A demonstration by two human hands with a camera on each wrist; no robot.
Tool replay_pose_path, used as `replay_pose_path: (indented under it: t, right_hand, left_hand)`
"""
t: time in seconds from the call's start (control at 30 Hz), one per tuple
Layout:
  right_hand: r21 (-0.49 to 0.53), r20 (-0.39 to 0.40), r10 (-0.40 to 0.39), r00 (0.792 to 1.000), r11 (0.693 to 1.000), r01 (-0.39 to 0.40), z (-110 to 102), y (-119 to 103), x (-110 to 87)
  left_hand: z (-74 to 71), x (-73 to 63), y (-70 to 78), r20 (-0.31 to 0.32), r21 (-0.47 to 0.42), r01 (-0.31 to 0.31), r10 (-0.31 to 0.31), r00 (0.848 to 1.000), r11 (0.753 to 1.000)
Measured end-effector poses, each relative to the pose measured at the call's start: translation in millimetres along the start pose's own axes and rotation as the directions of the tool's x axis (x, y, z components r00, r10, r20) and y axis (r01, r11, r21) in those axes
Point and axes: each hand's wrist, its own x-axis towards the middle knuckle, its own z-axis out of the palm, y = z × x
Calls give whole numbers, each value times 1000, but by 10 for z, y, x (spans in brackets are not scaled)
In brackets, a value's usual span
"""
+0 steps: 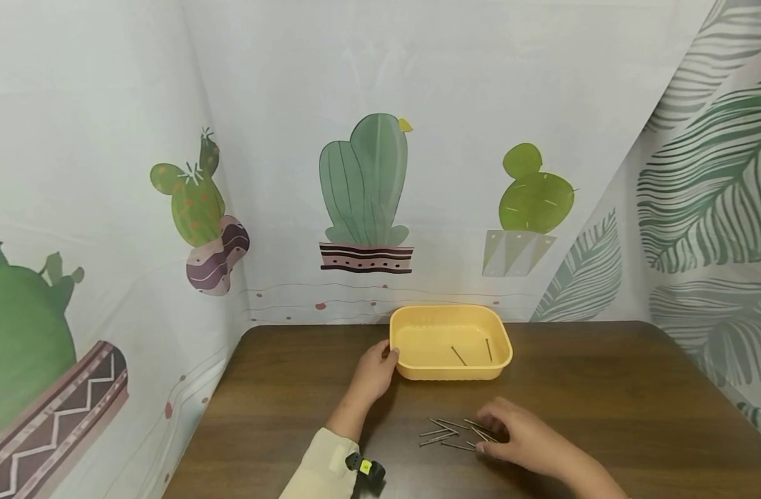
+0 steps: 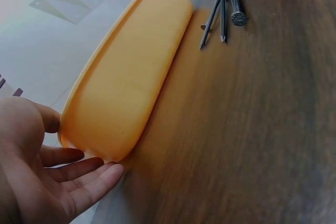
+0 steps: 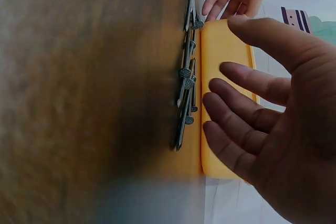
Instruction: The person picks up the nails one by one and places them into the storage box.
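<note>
A yellow plastic tray [image 1: 449, 373] sits at the back of the table, with two nails [image 1: 459, 356] lying inside it. My left hand [image 1: 374, 374] rests against the tray's left end. In the left wrist view its fingers [image 2: 79, 169], loosely extended, touch the tray's end [image 2: 118, 77]. Several loose metal nails [image 1: 439, 433] lie in a scattered group on the table in front of the tray. Over the right side of that group is my right hand [image 1: 524, 436]. The right wrist view shows its thumb and fingers [image 3: 236, 116] spread, with nothing visible between them.
The dark brown wooden table [image 1: 605, 388] extends to both sides of the tray. Behind it hangs a white cloth [image 1: 281, 208] printed with cacti and leaves, close to the tray's back rim. A dark strap device [image 1: 368, 468] sits on the left sleeve.
</note>
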Motion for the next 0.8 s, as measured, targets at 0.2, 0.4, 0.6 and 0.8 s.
replay_pose_path:
  t: [0.2, 0.4, 0.6, 0.8]
  right_hand:
    - [43, 73, 17, 997, 999, -20, 14, 18, -21]
    - [29, 97, 28, 995, 999, -31, 23, 34, -17]
    - [-25, 50, -17, 999, 1000, 18, 80, 77, -20]
    - [-30, 41, -28, 999, 999, 29, 98, 88, -20]
  left_hand:
    - [5, 3, -4, 5, -9, 5, -5, 1000, 1000]
    - [5, 8, -4, 5, -16, 3, -2, 1000, 1000]
    - [-2, 22, -2, 5, -12, -3, 4, 1000, 1000]
    - [-2, 11, 3, 3, -16, -1, 1, 1000, 1000]
